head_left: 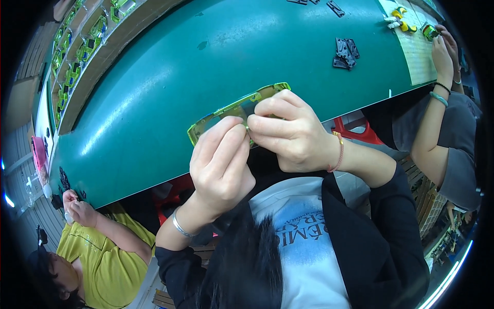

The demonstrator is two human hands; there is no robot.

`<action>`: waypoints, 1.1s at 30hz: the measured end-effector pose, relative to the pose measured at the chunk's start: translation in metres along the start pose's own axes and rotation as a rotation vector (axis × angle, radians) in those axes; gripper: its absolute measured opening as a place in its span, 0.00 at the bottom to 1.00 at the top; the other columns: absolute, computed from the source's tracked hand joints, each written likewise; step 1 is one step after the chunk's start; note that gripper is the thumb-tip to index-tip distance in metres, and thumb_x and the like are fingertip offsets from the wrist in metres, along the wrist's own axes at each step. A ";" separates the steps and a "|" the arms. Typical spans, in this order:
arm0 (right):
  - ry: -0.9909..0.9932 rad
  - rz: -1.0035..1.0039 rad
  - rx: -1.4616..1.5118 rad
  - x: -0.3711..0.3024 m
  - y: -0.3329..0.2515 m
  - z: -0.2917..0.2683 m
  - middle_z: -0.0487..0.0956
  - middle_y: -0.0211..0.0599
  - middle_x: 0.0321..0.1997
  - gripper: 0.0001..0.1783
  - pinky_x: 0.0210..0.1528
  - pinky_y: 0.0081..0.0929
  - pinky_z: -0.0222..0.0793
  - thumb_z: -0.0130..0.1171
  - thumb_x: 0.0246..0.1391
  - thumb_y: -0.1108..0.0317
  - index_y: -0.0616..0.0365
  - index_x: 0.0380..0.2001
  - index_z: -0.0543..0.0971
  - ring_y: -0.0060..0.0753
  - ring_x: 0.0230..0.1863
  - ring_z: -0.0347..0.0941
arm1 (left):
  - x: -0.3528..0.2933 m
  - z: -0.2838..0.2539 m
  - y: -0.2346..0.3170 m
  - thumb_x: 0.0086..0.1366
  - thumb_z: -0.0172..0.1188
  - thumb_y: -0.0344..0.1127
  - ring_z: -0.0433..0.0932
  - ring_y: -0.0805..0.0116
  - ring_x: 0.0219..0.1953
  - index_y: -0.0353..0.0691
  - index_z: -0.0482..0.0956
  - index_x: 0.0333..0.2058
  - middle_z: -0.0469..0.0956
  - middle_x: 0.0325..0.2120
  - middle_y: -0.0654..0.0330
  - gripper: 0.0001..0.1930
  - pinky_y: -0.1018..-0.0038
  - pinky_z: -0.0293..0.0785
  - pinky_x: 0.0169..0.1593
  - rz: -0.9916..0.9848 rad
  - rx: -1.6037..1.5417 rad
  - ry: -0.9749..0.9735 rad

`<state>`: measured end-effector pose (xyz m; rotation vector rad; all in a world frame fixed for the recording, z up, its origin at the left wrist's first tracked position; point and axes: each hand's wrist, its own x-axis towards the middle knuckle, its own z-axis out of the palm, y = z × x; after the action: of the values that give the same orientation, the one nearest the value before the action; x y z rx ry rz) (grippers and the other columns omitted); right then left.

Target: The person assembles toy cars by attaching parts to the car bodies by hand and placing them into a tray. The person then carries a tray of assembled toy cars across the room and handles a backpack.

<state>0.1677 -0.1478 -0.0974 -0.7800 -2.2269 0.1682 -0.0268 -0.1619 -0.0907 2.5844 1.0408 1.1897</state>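
Observation:
A bright green, curved plastic frame [231,107] with clear-looking panels is held up over the near edge of the green table. My left hand [220,162] is closed on its near side, fingers bent and pinched near the middle. From the other side my right hand [294,133] grips the same frame, its fingertips almost meeting those of the left. The near part of the frame lies hidden behind my fingers. Whether a smaller part sits between the fingertips I cannot tell.
A divided cardboard box [103,62] at the far left holds several green frames. Black plastic pieces [346,53] lie in a pile to the right. Yellow-handled pliers [404,21] rest beyond them. Co-workers sit at both sides, one in a yellow shirt [105,252]; a red stool [357,131] stands below the edge.

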 end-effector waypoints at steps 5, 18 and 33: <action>-0.060 0.112 0.144 0.004 0.006 -0.005 0.78 0.36 0.40 0.10 0.47 0.40 0.68 0.64 0.43 0.78 0.63 0.33 0.81 0.42 0.46 0.74 | 0.023 -0.024 -0.005 0.50 0.67 0.21 0.82 0.52 0.49 0.29 0.81 0.36 0.81 0.41 0.52 0.12 0.57 0.77 0.53 -0.032 -0.017 -0.210; -0.158 1.174 1.875 0.013 -0.030 -0.031 0.82 0.33 0.43 0.19 0.46 0.19 0.71 0.51 0.74 0.60 0.68 0.46 0.80 0.17 0.41 0.76 | 0.031 -0.067 0.013 0.74 0.65 0.38 0.69 0.86 0.27 0.34 0.77 0.57 0.77 0.31 0.69 0.19 0.85 0.64 0.31 -0.748 -0.727 -0.103; -0.161 1.252 1.891 0.018 -0.039 -0.033 0.81 0.31 0.42 0.16 0.43 0.18 0.71 0.53 0.74 0.62 0.66 0.49 0.79 0.16 0.38 0.74 | 0.028 -0.069 0.011 0.76 0.61 0.36 0.69 0.88 0.25 0.34 0.79 0.54 0.76 0.28 0.71 0.14 0.86 0.64 0.28 -0.860 -0.871 -0.179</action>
<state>0.1621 -0.1724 -0.0493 -0.7265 -0.4999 2.3720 -0.0569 -0.1644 -0.0223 1.3225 1.0705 0.8538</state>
